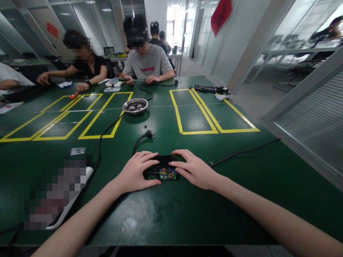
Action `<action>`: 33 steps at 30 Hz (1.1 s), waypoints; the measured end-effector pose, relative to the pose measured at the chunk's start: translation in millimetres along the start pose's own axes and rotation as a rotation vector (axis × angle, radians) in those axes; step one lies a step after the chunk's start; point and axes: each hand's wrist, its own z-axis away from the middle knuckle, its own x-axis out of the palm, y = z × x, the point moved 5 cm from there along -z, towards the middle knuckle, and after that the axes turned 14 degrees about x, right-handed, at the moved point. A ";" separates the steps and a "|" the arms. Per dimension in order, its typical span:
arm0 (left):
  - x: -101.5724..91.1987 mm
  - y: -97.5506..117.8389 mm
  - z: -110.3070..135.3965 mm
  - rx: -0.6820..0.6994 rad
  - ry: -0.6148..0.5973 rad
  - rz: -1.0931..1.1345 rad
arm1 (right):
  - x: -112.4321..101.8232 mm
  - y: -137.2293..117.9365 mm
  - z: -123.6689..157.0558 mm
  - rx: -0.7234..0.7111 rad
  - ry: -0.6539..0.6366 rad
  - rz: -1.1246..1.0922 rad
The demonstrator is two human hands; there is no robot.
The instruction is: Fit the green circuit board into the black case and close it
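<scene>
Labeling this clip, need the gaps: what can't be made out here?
Head view, all:
Circuit board: component markings, too small.
Black plug cable: its run behind the left hand, hidden.
White-edged object: most of its surface, masked by pixelation.
Metal bowl: small parts inside, too small to identify.
Right forearm: elbow end, cut off by frame edge.

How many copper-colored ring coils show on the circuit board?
2: one ring coil toward the far edge of the circuit board, the other closer and further right. The right hand may hide more.
</scene>
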 end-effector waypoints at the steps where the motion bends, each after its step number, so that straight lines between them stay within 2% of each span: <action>1: 0.9 1.0 -0.3 0.008 0.013 0.026 | 0.5 1.9 0.8 0.007 -0.001 -0.043; 9: 0.4 4.7 -2.7 0.001 0.048 0.207 | -5.7 11.7 -2.2 0.159 0.042 -0.467; 13: -0.9 7.3 -4.1 0.003 0.075 0.282 | -5.9 13.5 -3.3 0.192 0.053 -0.609; 25: 2.3 5.0 -1.6 -0.004 0.095 0.319 | -3.9 10.0 -3.1 0.165 0.099 -0.529; 33: -0.6 6.0 -2.2 -0.001 0.111 0.320 | -2.5 10.3 -3.5 0.163 0.077 -0.540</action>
